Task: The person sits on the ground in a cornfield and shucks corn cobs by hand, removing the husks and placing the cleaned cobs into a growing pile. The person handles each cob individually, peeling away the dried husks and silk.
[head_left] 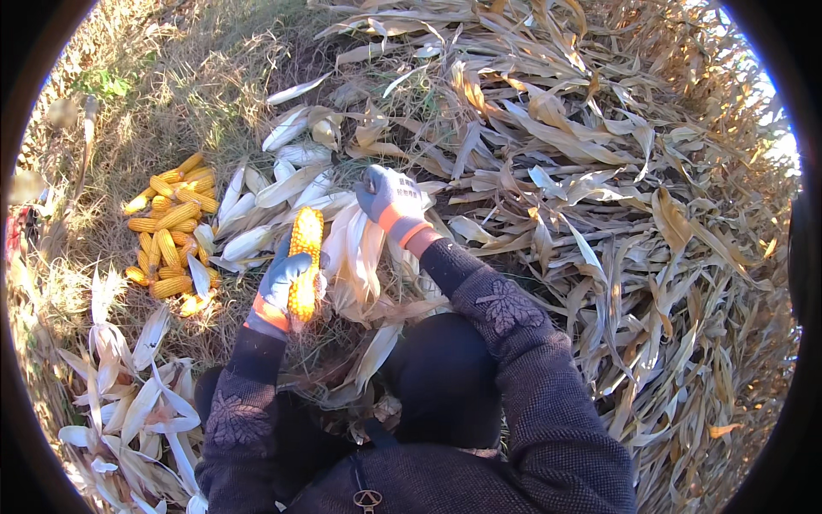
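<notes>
Yellow cob [306, 230]: in the head view it is in the middle, a bit to the left, with its bright seeds showing.
Left hand [283, 280]: it wears a glove, and its grip is wrapped around the near part of the cob.
Right hand [396, 199]: it is far and right of the cob, fingers curled in. I cannot tell if its grip is pinching anything.
Pale husk [357, 257]: it hangs between the two hands. I cannot tell if it joins the cob.
Bare cobs [175, 221]: a pile on the left, on dry grass [197, 103].
Ears in husks [247, 244]: some lie just right of that pile.
Dry stalks [599, 206]: a big heap on the right.
Peeling: I think this cob is almost done.
Next move: it seems to call for freeing any last husk, then laying the cob left, with the pile.
</notes>
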The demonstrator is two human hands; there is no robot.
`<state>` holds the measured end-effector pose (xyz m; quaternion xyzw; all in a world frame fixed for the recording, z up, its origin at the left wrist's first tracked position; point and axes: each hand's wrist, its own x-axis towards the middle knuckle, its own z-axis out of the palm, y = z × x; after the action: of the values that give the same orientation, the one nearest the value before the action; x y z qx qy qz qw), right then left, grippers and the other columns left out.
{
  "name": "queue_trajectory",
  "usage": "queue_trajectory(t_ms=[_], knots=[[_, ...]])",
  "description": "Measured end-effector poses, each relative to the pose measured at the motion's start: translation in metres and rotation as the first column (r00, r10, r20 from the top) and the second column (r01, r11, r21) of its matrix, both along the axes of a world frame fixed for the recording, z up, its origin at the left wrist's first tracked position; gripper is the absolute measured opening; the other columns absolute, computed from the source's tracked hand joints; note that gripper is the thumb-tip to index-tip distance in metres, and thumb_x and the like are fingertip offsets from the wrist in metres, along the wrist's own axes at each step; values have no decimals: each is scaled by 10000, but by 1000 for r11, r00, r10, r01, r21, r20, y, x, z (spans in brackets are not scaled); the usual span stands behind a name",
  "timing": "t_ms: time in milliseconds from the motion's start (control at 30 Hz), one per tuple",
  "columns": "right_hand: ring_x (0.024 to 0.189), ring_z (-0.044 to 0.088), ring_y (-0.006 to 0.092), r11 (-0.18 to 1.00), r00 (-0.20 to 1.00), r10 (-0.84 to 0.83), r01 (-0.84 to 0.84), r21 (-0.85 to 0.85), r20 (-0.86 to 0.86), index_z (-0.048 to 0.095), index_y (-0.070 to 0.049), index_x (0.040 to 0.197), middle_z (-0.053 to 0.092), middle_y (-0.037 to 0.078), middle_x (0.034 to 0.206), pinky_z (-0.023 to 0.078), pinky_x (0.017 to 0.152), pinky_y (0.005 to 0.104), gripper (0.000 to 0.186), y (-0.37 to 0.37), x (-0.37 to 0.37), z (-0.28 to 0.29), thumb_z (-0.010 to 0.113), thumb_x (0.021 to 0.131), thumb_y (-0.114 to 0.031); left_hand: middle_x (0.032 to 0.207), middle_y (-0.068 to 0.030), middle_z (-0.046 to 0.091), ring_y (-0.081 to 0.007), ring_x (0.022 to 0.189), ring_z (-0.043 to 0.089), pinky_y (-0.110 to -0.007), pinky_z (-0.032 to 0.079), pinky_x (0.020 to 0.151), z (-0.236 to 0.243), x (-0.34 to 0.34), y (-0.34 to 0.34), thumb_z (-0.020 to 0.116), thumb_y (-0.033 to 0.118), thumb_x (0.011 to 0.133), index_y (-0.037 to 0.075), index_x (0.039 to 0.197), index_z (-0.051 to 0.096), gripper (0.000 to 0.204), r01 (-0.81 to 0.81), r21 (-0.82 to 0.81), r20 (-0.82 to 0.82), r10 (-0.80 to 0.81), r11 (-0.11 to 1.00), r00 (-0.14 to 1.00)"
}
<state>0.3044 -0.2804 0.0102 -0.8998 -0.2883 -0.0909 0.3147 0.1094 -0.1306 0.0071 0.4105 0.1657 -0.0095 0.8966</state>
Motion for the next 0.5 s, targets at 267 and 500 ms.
queue_trajectory(t_ms=[267,500], knots=[[1086,547,343,10,831,456,354,935,-319,470,8,1277,535,203,1247,431,960,485,645,-162,173,88,509,891,-507,1006,-178,588,-229,715,600,-338,537,619,-25,-13,53,621,161,845,24,1196,471,405,-286,-258,-88,272,923,958],[895,572,206,-79,801,126,596,799,-585,536,-161,1147,622,19,968,452,862,435,426,-248,163,52,578,869,-482,839,-85,651,-269,633,630,-367,555,568,-53,-14,66,654,185,838,42,1002,602,224,-459,-183,-200,424,869,883]])
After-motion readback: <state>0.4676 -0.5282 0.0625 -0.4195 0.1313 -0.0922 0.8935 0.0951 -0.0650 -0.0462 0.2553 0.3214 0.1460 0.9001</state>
